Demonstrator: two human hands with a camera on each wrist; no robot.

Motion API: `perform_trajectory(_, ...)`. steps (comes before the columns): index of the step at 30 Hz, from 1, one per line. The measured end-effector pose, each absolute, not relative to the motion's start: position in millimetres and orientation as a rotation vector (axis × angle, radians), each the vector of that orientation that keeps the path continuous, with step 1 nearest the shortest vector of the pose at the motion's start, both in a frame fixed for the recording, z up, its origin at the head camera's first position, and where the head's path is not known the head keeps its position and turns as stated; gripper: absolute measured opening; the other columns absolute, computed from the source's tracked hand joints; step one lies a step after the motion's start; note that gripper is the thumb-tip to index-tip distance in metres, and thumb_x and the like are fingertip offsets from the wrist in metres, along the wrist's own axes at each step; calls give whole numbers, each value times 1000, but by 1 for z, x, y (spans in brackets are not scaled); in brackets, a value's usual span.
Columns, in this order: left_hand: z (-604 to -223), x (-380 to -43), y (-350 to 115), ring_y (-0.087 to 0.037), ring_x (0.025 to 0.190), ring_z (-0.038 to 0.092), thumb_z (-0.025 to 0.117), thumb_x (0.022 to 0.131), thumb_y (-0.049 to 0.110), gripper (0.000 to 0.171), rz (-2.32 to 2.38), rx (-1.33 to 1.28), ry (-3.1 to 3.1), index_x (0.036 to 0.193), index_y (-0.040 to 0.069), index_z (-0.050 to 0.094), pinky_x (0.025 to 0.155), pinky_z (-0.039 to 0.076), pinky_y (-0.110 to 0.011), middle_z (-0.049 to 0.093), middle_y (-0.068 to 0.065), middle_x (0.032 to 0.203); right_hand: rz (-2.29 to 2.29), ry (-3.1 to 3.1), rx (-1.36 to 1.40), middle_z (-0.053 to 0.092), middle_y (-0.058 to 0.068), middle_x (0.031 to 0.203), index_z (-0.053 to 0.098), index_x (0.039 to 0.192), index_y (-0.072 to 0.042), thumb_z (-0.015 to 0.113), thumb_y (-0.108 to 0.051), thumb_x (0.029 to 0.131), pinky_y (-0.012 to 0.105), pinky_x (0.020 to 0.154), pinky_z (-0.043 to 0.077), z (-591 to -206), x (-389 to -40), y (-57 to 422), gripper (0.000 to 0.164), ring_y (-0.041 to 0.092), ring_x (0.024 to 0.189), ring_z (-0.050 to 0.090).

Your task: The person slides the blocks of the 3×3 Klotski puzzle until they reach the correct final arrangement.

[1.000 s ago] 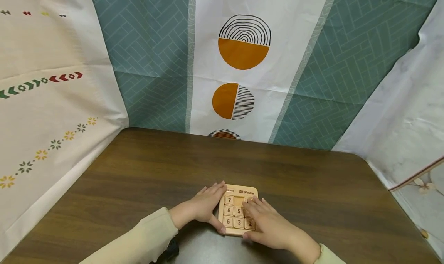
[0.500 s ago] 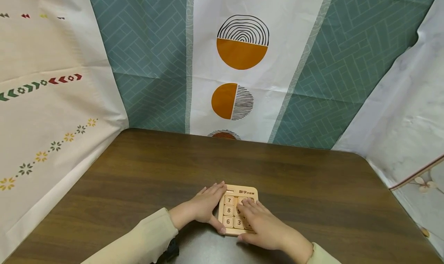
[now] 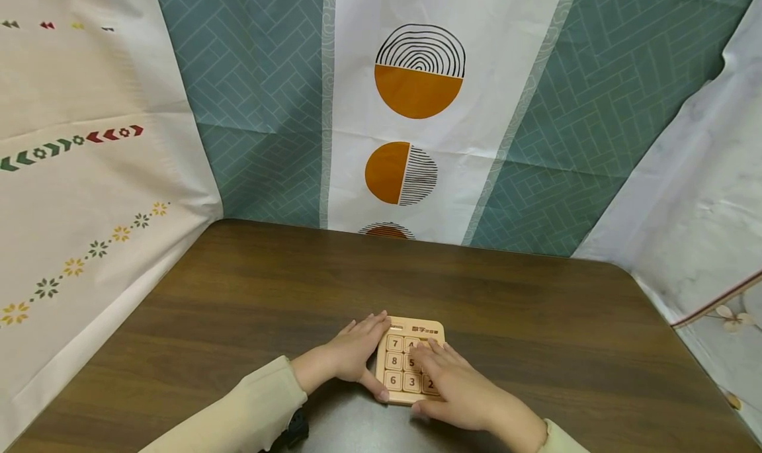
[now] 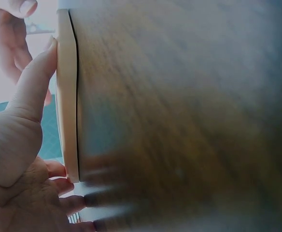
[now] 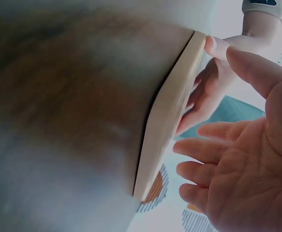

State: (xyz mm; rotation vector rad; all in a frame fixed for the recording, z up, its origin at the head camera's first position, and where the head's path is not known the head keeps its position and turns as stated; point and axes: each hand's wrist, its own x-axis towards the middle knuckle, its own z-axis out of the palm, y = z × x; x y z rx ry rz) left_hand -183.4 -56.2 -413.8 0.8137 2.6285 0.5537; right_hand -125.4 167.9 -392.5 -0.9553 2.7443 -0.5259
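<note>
A pale wooden number sliding puzzle (image 3: 406, 327) lies flat on the table, its numbered tiles set in rows. My left hand (image 3: 356, 354) holds the frame's left side, fingers at the far corner and thumb at the near one. In the left wrist view the thumb presses the frame's edge (image 4: 67, 96). Over the right part of the puzzle is my right hand (image 3: 461, 387), fingers extended and fingertips at the tiles beside the 4 and 5. It hides most of the right column. The right wrist view shows its fingers (image 5: 204, 150) reaching over the frame.
The dark wooden table (image 3: 286, 274) extends around the puzzle. Patterned cloths, including a green and white one (image 3: 256, 109), hang behind and at both sides. A small dark object (image 3: 294, 430) shows below the left sleeve.
The 4 tile has slid left into the gap beside the 7. My right hand moved left with it, then shifted slightly back right. The left hand keeps its place on the frame.
</note>
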Motion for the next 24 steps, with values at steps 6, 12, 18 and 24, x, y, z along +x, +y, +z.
perform_trajectory(6,-414,-184,-56,-33,145,19,85,58,56,123,556,816,2629,150,3,22,114,19,-55,17,-14,158,-535,2737,-926,44,14,146,38,142,-1,65,-45,86,57,112,22,-390,-116,180,75,39,140,29)
perform_trajectory(12,-412,-184,-57,-33,145,19,85,58,55,123,556,817,2631,150,3,22,114,19,-55,17,-14,158,-538,2701,-870,42,17,146,37,144,-5,62,-53,85,59,110,22,-391,-111,187,81,39,138,32)
perform_trajectory(18,-412,-184,-57,-33,145,18,85,59,55,122,559,813,2629,150,3,22,114,18,-55,17,-14,158,-502,2724,-862,43,18,145,38,143,-1,65,-48,86,58,111,23,-393,-117,187,79,39,138,33)
perform_trajectory(24,-415,-184,-56,-34,145,19,85,58,55,122,552,823,2631,150,3,22,114,19,-55,17,-14,158,-511,2728,-857,43,19,145,37,142,2,64,-47,86,59,111,21,-394,-126,186,79,41,138,32)
